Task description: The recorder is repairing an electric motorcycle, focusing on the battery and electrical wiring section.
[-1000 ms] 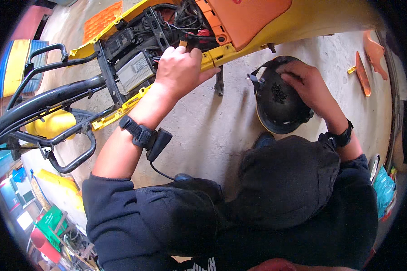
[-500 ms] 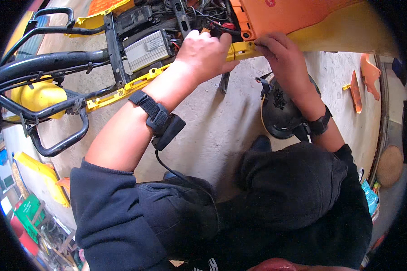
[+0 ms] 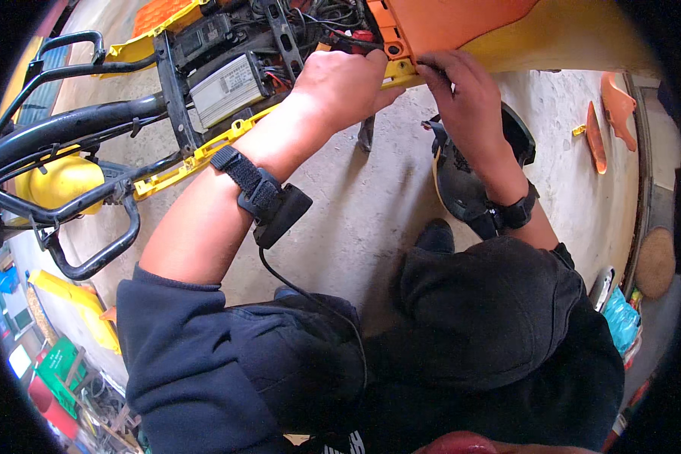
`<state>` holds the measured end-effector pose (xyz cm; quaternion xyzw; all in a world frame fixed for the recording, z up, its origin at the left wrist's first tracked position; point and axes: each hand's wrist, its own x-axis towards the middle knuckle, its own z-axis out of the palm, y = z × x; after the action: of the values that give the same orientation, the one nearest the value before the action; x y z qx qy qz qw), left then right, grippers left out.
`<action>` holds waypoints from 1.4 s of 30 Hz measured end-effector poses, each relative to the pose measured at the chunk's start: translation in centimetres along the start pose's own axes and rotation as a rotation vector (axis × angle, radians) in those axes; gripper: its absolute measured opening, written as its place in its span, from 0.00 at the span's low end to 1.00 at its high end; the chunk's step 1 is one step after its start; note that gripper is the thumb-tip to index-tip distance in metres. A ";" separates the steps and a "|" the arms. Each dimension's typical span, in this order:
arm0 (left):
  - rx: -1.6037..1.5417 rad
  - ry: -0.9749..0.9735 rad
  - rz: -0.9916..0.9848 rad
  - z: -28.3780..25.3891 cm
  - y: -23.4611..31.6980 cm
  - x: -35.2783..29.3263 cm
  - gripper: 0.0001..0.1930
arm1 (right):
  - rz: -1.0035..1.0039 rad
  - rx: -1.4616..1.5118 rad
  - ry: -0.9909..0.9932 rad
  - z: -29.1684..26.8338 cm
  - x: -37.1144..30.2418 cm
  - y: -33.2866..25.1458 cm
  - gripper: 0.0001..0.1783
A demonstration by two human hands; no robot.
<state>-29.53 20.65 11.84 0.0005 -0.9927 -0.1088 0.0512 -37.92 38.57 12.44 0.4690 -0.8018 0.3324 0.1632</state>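
A partly stripped scooter stretches across the top of the view, with a black tube frame (image 3: 83, 102), a long yellow plastic trim strip (image 3: 193, 155) and an orange panel (image 3: 454, 26). My left hand (image 3: 340, 85) is closed over the yellow trim, its thumb underneath; its fingertips are hidden. At the corner where the trim meets the orange panel, my right hand (image 3: 465, 94) has its thumb and fingers pinched together. Anything between those fingertips is too small to make out. Left of my left hand sits a silver finned box (image 3: 227, 89) with wires.
Below my right hand, a dark rounded shell (image 3: 461, 181) lies on the concrete floor (image 3: 363, 197). Orange plastic pieces (image 3: 618, 106) lie at the right. A yellow panel (image 3: 76, 303) and a green box (image 3: 59, 368) are at the left. A cable (image 3: 303, 291) hangs from my left wrist.
The scooter sits slightly further left in the view, and more of the dark shell shows. Both hands stay at the yellow trim with much the same grip.
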 end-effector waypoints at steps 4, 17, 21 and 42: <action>-0.016 0.002 0.001 -0.1 0.0 0.3 0.27 | 0.058 -0.017 0.000 -0.2 -0.3 0.3 0.08; 0.041 -0.031 -0.065 -0.7 0.5 -0.2 0.25 | -0.046 0.001 -0.070 0.9 0.2 -0.1 0.10; 0.014 -0.061 -0.065 -1.0 0.3 -0.3 0.26 | -0.036 -0.052 -0.132 0.9 0.7 -0.9 0.11; -0.034 -0.017 -0.031 -0.6 -0.2 -0.5 0.24 | -0.077 -0.198 -0.214 1.0 1.4 -1.2 0.11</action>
<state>-28.98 20.29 12.29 0.0139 -0.9910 -0.1263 0.0413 -37.53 36.59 12.97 0.5139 -0.8249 0.1931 0.1348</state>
